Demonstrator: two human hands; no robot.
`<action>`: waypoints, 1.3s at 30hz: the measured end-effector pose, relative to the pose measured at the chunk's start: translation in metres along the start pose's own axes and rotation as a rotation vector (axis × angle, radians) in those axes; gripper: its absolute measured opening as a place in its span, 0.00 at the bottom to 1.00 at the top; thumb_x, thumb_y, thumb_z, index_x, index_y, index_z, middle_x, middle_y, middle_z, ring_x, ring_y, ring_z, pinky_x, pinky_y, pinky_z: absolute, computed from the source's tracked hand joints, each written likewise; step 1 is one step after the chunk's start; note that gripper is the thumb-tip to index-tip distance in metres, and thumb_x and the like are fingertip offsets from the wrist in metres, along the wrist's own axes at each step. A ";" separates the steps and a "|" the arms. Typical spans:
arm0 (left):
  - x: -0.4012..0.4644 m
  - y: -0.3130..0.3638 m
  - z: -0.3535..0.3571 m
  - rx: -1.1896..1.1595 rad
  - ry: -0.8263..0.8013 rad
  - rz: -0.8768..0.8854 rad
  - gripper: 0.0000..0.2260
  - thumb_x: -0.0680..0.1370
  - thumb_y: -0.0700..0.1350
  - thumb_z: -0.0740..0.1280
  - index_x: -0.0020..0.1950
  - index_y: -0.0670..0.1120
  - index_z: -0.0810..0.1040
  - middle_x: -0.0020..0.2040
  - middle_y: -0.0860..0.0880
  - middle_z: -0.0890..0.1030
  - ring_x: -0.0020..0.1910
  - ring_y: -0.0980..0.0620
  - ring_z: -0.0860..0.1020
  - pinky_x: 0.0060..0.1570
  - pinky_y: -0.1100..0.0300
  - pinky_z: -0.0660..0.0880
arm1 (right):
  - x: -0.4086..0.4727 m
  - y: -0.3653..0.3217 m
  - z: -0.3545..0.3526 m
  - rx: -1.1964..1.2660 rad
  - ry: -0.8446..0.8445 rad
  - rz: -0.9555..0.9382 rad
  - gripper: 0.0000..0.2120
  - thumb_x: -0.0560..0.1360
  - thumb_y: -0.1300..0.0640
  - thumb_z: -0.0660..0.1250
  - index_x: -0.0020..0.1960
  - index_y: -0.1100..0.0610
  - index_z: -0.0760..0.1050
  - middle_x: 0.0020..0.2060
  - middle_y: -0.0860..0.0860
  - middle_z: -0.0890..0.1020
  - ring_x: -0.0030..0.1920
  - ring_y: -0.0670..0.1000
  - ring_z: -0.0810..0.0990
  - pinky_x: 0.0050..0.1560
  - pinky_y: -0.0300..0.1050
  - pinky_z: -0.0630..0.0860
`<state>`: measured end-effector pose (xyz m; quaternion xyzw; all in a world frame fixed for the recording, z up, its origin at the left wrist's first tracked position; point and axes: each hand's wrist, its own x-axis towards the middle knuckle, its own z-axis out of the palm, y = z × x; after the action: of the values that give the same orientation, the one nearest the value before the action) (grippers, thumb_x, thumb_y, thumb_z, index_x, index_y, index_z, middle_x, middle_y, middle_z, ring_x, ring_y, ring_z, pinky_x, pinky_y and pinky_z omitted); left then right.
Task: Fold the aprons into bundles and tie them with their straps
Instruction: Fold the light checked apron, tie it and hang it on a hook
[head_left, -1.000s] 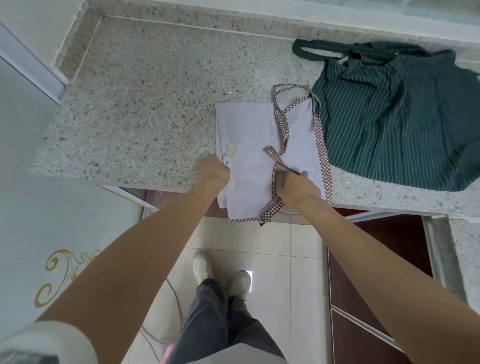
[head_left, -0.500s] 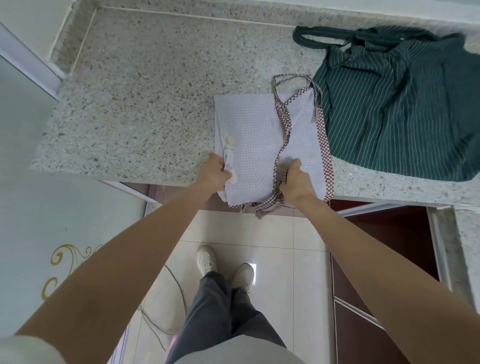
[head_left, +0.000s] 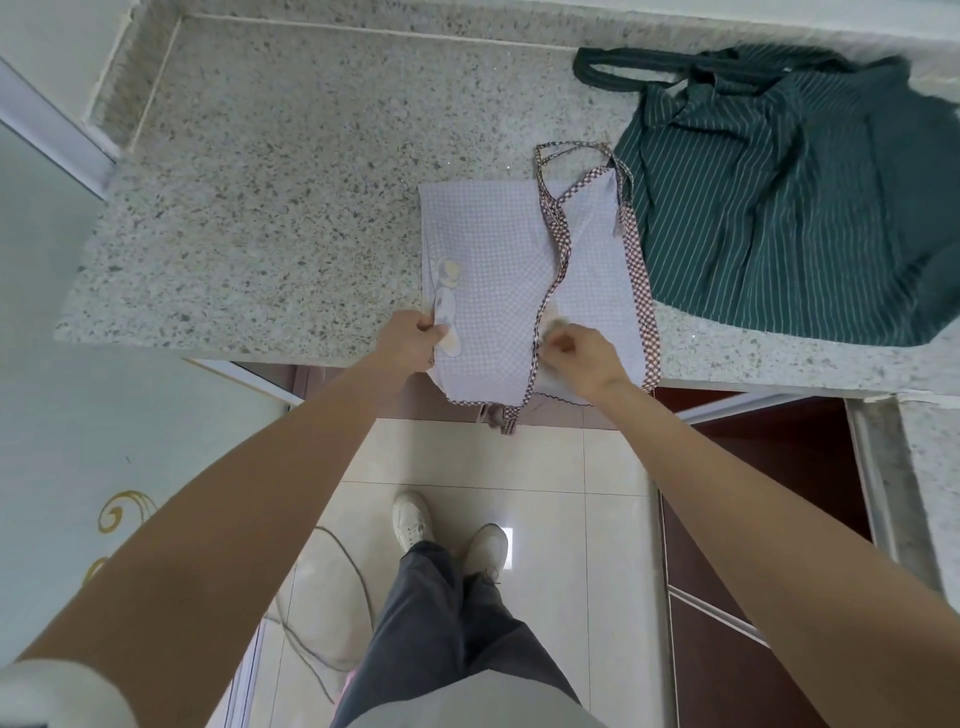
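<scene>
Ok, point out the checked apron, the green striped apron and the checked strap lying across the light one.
checked apron (head_left: 498, 270), head view, on its flat light panel.
green striped apron (head_left: 779, 218), head view, on the striped body.
checked strap (head_left: 562, 249), head view, midway along the strap crossing the light apron.

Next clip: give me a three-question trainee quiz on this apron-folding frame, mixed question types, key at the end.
1. True or false: the green apron is already folded into a bundle.
2. Which edge of the checked apron does the left hand grip? A) far edge B) its left edge, near the counter's front C) right trim
3. Fill in: the right hand is at the checked ____ that lies across the apron.

Key: 1 false, it lies spread out, unfolded. 2 B. 3 strap.
</scene>
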<state>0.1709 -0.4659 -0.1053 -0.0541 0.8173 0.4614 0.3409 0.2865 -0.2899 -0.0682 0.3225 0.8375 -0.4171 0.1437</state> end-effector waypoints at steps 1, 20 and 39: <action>-0.001 0.001 0.000 -0.005 -0.016 -0.013 0.15 0.79 0.42 0.64 0.33 0.44 0.66 0.31 0.46 0.71 0.30 0.50 0.70 0.32 0.58 0.71 | 0.007 -0.004 0.004 0.066 -0.025 0.042 0.11 0.76 0.53 0.66 0.49 0.62 0.77 0.47 0.55 0.79 0.51 0.54 0.76 0.48 0.35 0.67; -0.004 0.011 -0.005 0.174 0.036 -0.005 0.17 0.76 0.42 0.66 0.29 0.44 0.65 0.29 0.47 0.69 0.29 0.53 0.69 0.32 0.63 0.68 | 0.031 -0.017 0.017 -0.172 -0.073 0.214 0.23 0.66 0.45 0.73 0.53 0.59 0.76 0.59 0.56 0.72 0.60 0.56 0.71 0.61 0.47 0.71; 0.022 0.066 0.011 1.060 -0.204 0.369 0.47 0.66 0.48 0.77 0.77 0.47 0.51 0.77 0.42 0.47 0.76 0.42 0.46 0.72 0.47 0.52 | 0.054 -0.044 -0.017 -1.161 -0.033 -0.467 0.33 0.77 0.64 0.60 0.77 0.55 0.49 0.76 0.54 0.55 0.74 0.54 0.55 0.72 0.50 0.56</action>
<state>0.1325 -0.4148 -0.0748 0.3126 0.8960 0.0429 0.3124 0.2171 -0.2738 -0.0588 -0.0064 0.9736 0.0807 0.2134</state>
